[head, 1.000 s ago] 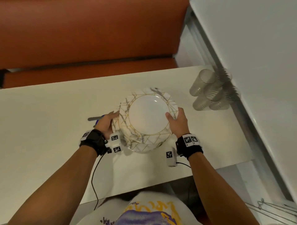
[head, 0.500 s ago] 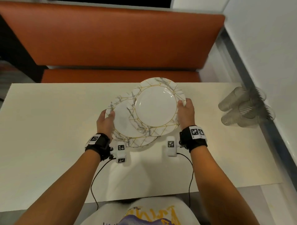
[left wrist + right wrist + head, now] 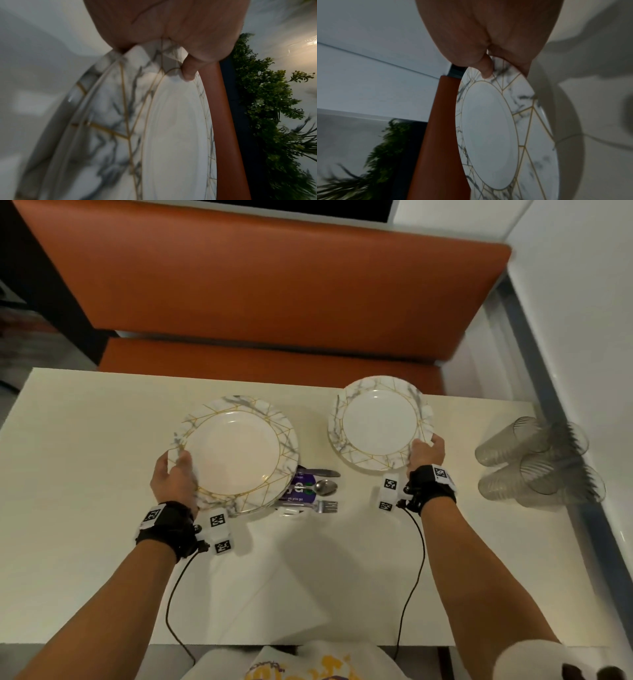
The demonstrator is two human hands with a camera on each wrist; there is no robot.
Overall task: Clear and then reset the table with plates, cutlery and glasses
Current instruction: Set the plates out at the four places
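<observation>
My left hand (image 3: pixel 176 465) grips the near-left rim of a stack of marble-and-gold plates (image 3: pixel 236 453), thumb on top. In the left wrist view the thumb (image 3: pixel 188 73) presses the top plate (image 3: pixel 171 135) and a second rim (image 3: pixel 68 121) shows beneath. My right hand (image 3: pixel 424 446) holds a single matching plate (image 3: pixel 378 426) by its near-right rim, lifted over the table's far right. The right wrist view shows that thumb (image 3: pixel 486 70) on the plate (image 3: pixel 488 135) and its shadow on the table. A knife (image 3: pixel 323 473), spoon (image 3: pixel 325 487) and fork (image 3: pixel 327 506) lie between the plates.
The cutlery rests on a purple packet (image 3: pixel 299 489), partly under the stack. Several clear tumblers (image 3: pixel 534 460) stand clustered at the right edge of the white table (image 3: pixel 85 474). An orange bench (image 3: pixel 260 285) runs behind the far edge, with a white wall to the right.
The plates were one stack between both hands. My right hand has carried the top plate off to the right, my left hand has moved the others left, and the cutlery now shows.
</observation>
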